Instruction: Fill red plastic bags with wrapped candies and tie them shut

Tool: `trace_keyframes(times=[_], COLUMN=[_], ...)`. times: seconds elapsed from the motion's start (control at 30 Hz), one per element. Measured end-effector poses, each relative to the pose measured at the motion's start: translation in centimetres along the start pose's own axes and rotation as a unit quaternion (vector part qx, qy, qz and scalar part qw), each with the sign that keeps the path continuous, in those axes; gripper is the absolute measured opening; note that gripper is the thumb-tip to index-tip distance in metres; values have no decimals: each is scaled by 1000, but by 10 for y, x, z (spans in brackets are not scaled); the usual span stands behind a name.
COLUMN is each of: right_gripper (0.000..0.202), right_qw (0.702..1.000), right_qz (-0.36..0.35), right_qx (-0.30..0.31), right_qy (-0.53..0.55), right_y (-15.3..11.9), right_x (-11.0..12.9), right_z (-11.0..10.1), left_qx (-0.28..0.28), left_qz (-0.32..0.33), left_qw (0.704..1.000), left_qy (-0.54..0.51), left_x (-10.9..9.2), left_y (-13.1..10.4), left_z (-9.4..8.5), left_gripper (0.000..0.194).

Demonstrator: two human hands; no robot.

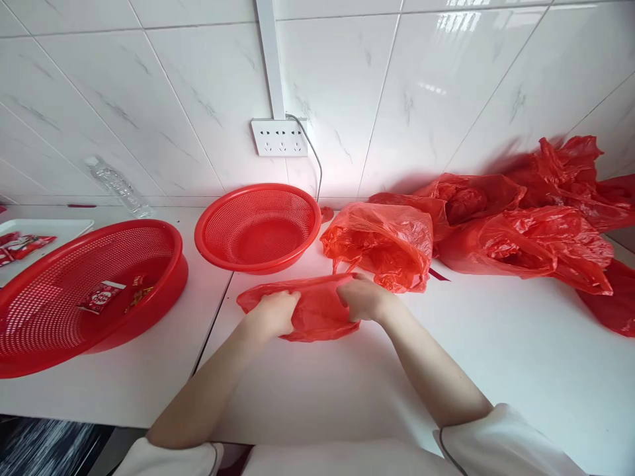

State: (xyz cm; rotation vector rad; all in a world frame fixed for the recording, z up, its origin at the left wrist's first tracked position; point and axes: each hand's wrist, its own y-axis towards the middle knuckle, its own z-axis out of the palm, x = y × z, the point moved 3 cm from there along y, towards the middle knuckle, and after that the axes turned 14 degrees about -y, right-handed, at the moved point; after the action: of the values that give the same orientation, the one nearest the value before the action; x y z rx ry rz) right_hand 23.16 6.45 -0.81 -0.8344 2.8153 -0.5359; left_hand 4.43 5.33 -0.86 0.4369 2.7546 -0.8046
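Between my hands a thin red plastic bag (320,311) is spread above the white table. My left hand (278,311) is closed on the bag's left side, its fingertips curled over the film. On the right side my right hand (362,297) grips the same bag, with the fingers partly hidden by it. Just beyond the bag stands a red perforated basket (258,264), nothing visible inside. Close behind my right hand lies another crumpled red plastic bag (391,228), its mouth gaping toward me.
Several more bulging red bags (520,244) line the wall at right. At left, a large red basket (149,324) holds a few wrapped snacks (103,297). A clear plastic bottle (119,187) and a white tray (64,228) sit behind it. A socket strip (279,137) is on the wall.
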Motion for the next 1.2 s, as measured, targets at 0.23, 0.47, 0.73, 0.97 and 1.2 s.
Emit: trace_keyframes(times=[0.23, 0.47, 0.73, 0.97, 1.2], right_gripper=[41, 18, 60, 30, 28], right_qw=[1000, 995, 924, 902, 878], right_qz=[-10, 10, 81, 125, 77], right_qx=[7, -59, -312, -322, -347], right_qy=[-14, 75, 204, 259, 322], right_y=[18, 1, 31, 85, 101], right_x=[-6, -10, 9, 4, 15], right_z=[13, -9, -44, -29, -27], left_qx=[-35, -174, -488, -419, -200], left_qz=[-29, 81, 99, -226, -248], left_qw=[999, 973, 867, 879, 945], left_qy=[-9, -129, -30, -32, -71], left_x=[33, 24, 5, 34, 44], left_y=[-6, -37, -103, -142, -165], left_z=[8, -13, -29, -8, 17], left_gripper=[93, 44, 22, 59, 21])
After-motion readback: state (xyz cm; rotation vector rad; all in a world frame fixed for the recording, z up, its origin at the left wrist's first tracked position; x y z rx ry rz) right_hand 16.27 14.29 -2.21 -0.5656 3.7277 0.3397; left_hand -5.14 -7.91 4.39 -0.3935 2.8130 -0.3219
